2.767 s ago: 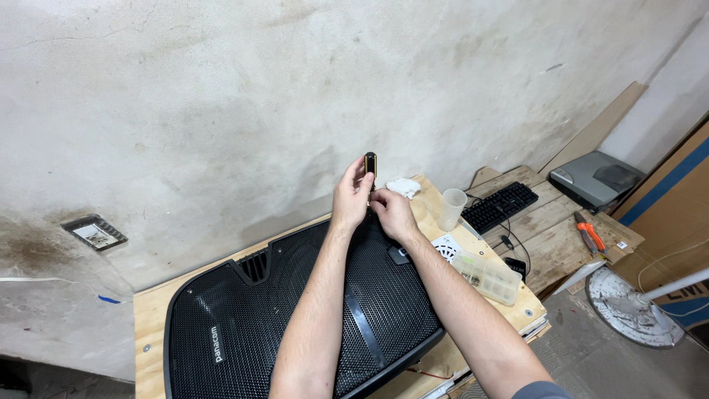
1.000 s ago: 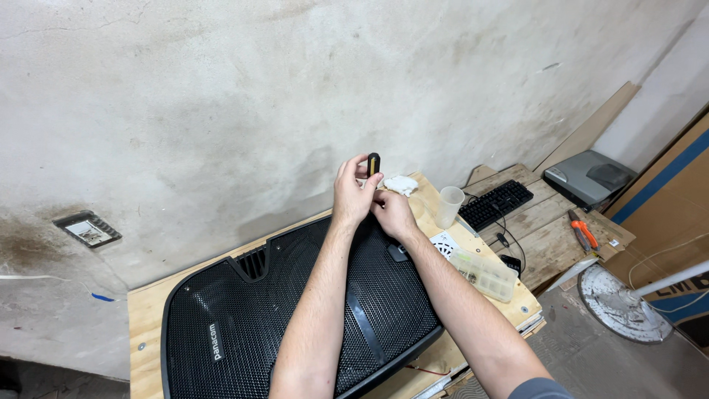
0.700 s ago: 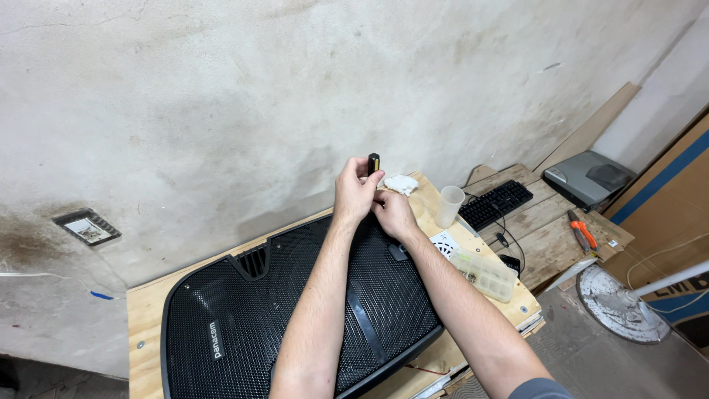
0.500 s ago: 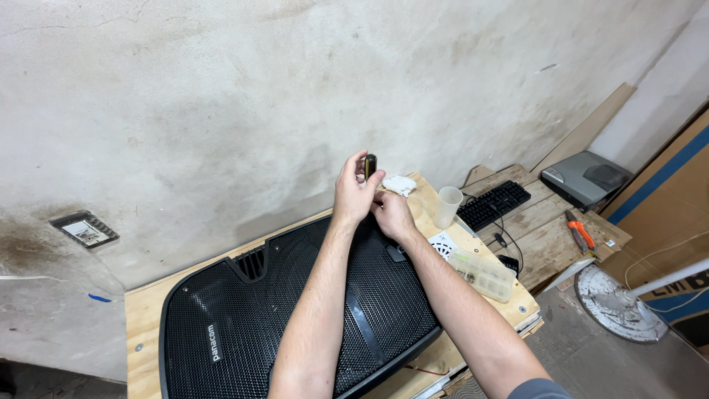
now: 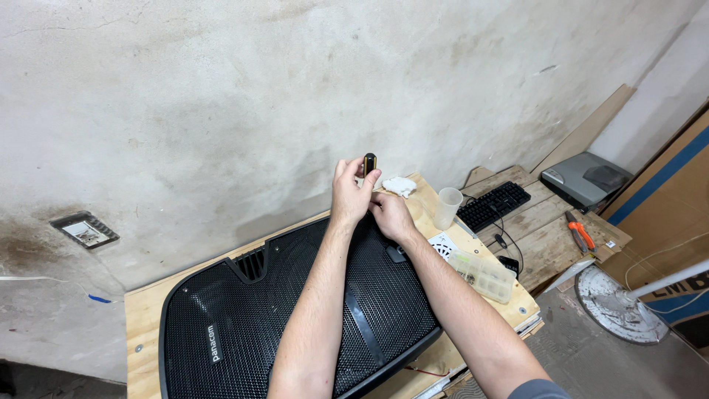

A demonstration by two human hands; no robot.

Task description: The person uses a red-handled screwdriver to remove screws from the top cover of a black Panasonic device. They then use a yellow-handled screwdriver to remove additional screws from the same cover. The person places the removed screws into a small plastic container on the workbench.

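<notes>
The left hand gripped a screwdriver upright; the right hand, fingers curled, steadied it just below, above the speaker.

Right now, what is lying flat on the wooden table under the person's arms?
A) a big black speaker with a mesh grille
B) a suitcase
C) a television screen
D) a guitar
A: a large black speaker with a mesh grille lies face up on the wooden table, under both forearms.

Speaker: matt black perforated metal grille. Under it, my counter is bare plywood. Behind it, wall rough plaster, stained. Beside it, translucent plastic box.
</notes>
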